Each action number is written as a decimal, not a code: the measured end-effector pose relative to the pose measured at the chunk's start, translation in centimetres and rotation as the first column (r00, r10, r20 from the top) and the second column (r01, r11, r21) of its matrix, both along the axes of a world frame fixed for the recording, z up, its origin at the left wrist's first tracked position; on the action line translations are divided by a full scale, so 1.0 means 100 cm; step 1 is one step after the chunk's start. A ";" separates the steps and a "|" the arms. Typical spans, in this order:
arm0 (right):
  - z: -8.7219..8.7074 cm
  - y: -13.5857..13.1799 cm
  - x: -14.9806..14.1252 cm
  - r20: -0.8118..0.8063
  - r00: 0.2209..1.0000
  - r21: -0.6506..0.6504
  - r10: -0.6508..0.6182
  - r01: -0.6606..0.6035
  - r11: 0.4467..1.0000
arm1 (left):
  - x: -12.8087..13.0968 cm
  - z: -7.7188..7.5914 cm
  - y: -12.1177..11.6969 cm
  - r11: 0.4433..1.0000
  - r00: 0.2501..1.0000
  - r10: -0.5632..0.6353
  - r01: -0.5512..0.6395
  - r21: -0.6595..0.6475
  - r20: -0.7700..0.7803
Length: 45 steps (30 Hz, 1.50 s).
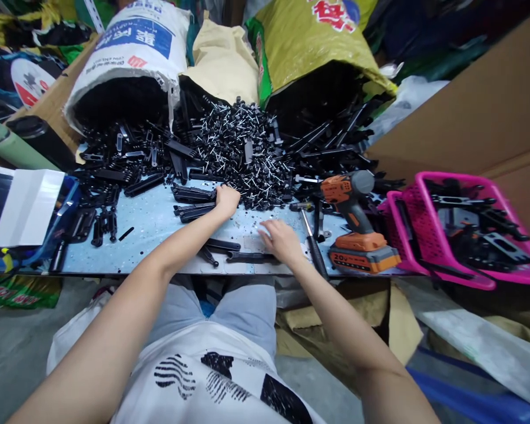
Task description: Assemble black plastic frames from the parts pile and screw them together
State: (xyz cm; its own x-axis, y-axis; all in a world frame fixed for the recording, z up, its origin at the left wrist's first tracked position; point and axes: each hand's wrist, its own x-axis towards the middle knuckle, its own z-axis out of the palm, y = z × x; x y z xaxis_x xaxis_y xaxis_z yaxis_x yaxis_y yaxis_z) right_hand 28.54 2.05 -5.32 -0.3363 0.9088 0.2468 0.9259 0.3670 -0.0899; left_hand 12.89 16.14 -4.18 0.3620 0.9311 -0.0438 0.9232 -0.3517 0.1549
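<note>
My left hand (227,199) reaches to the near edge of a big heap of small black-and-silver screws (242,150) and rests on flat black plastic strips (194,203) beside it; its fingers are curled, and whether they hold anything is hidden. My right hand (281,238) lies palm down on the light blue table (154,221), fingers spread, touching a long black strip (251,257) near the front edge. More black strips (223,244) lie between my hands.
An orange cordless drill (355,221) stands right of my right hand, a hammer (311,235) beside it. A pink basket (459,229) of black parts sits far right. Open sacks (128,65) spill black parts at the back. A white box (20,203) is at the left.
</note>
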 end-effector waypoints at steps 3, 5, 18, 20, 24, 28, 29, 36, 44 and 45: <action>0.003 0.051 0.001 -0.010 0.974 -0.010 -0.227 0.227 0.974 | -0.009 0.012 -0.014 0.999 1.000 -0.005 0.004 0.047 0.023; 0.001 0.078 0.001 0.019 0.963 -0.094 -0.268 0.269 0.959 | -0.028 0.024 -0.031 0.995 0.994 -0.019 0.009 0.095 0.108; 0.036 0.012 -0.015 -0.495 0.869 -0.381 -0.011 -0.206 0.901 | -0.178 0.012 -0.132 0.973 0.806 0.189 -0.077 -0.217 0.561; 0.042 0.007 -0.023 -0.462 0.887 -0.446 0.005 -0.237 0.863 | -0.172 0.021 -0.129 0.989 0.908 0.048 0.016 -0.148 0.416; 0.054 0.004 -0.036 -0.249 0.966 -0.510 0.070 -0.193 0.838 | -0.152 0.039 -0.123 0.983 0.984 -0.155 0.163 -0.087 0.091; 0.068 0.005 -0.055 0.024 0.981 -0.492 0.192 -0.156 0.857 | -0.134 0.036 -0.121 0.953 0.952 -0.300 0.297 -0.067 -0.055; 0.070 0.005 -0.060 0.078 0.972 -0.489 0.221 -0.156 0.858 | -0.132 0.031 -0.122 0.956 0.956 -0.290 0.287 -0.054 -0.049; 0.032 -0.013 -0.062 0.019 0.979 -0.382 0.202 -0.179 0.907 | -0.153 -0.017 -0.146 0.940 0.975 -0.195 0.153 0.305 0.110; -0.020 -0.036 -0.008 0.047 0.982 0.103 0.185 -0.189 0.977 | -0.105 -0.016 -0.131 0.801 0.821 -0.568 0.569 0.189 -0.062; -0.013 -0.035 -0.006 0.060 0.978 0.119 0.200 -0.206 0.971 | -0.102 -0.012 -0.130 0.817 0.833 -0.550 0.551 0.173 -0.056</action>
State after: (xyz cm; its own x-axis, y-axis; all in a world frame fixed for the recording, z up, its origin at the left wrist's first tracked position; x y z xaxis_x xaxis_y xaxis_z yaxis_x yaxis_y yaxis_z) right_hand 27.97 -1.44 -6.63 -0.5250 0.7837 0.3321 0.8328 0.5535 0.0102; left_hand 2.68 3.11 -5.35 0.8166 0.5689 0.0975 0.5681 -0.8220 0.0393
